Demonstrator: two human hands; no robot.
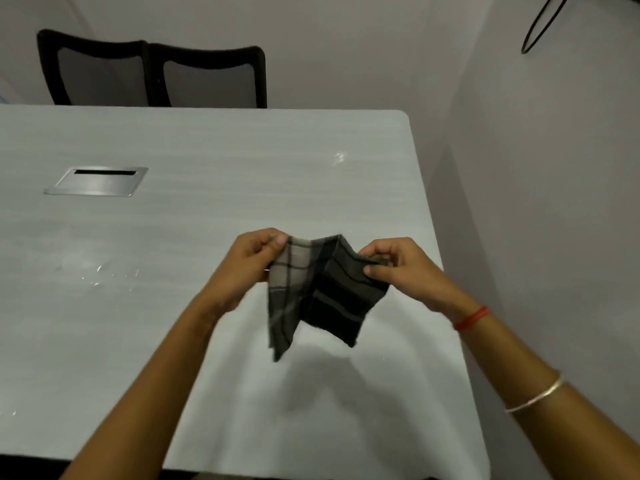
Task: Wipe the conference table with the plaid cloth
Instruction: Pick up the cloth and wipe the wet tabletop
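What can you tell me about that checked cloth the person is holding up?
The plaid woven cloth is grey, black and beige, with thin dark lines crossing a paler panel on its left and broad dark stripes on its right. It looks like soft, thin fabric. It is folded and buckled in the middle, hanging loose above the pale grey table, not touching it. The left hand pinches its upper left corner, the right hand its upper right.

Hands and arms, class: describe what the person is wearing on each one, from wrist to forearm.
Both forearms are bare, with no sleeves showing. The right hand has a red thread band at the wrist and a thin metal bangle further up the forearm. The left hand and its wrist wear nothing.
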